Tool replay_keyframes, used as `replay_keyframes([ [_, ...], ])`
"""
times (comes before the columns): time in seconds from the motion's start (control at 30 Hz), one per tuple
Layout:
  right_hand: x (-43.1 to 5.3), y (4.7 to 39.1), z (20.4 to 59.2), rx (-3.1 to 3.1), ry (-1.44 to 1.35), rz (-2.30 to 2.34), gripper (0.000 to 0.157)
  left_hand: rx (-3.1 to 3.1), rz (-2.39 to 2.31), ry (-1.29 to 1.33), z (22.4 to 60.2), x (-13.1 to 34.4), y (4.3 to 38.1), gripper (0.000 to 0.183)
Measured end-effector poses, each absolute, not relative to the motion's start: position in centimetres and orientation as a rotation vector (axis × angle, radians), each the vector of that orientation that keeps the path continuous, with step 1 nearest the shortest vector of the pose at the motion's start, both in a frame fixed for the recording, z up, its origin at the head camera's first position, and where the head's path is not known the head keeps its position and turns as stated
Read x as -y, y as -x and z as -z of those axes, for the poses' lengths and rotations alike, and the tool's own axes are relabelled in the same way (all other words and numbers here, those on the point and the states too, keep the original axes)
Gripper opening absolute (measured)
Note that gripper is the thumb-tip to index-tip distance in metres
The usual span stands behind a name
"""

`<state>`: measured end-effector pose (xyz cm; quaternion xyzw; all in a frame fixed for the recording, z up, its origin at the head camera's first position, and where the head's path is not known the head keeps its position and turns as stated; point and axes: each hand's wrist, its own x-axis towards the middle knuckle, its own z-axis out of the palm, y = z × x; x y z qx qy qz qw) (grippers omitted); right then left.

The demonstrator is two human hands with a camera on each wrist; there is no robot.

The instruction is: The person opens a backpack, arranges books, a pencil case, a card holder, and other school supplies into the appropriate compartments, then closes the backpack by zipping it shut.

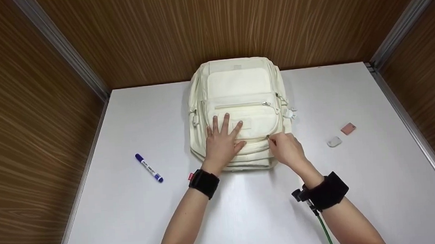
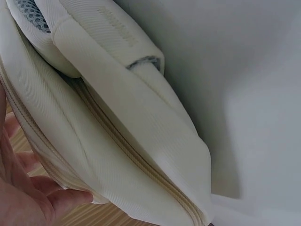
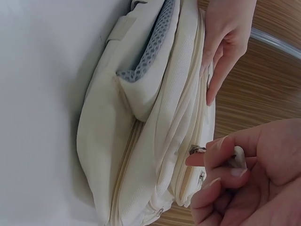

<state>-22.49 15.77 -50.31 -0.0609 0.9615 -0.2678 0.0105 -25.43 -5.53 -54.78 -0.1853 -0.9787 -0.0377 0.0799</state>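
A cream backpack (image 1: 239, 82) lies on the white table with its front pockets facing up. My left hand (image 1: 221, 146) rests on the front pocket, fingers spread and straight. At the pocket's lower right corner, my right hand (image 1: 286, 147) pinches a zipper pull (image 3: 239, 157) between curled fingers. The metal slider (image 3: 196, 149) sits on the pocket's zipper track, right by the fingertips. In the left wrist view, the bag's side shows a long zipper (image 2: 127, 143) running along its edge.
A blue and white marker (image 1: 149, 168) lies left of the backpack. On the right are a small pink block (image 1: 348, 129) and a small whitish piece (image 1: 334, 141). A white charm (image 1: 289, 113) hangs at the bag's right side. Wood-grain panels (image 1: 150, 35) enclose the table.
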Motion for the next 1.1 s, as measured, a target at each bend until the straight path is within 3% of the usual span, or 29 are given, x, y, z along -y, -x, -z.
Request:
replay_keyframes([
  [0.33,-12.4,21.7,50.3,-2.984,0.145,0.944,0.019,2.905,0.136,0.533,55.0,5.4,25.3,0.072],
  [0.87,-9.1,21.5,51.2,-2.903,0.478,1.068,0.016,2.896,0.193,0.5,55.7,5.1,25.0,0.088],
  [1.0,-9.2,21.3,50.9,-2.939,0.461,1.073,0.011,2.724,0.302,0.536,56.2,4.8,24.6,0.077],
  [1.1,-9.3,21.2,50.8,-2.964,0.48,1.086,0.008,2.518,0.335,0.605,56.5,4.5,24.4,0.05],
])
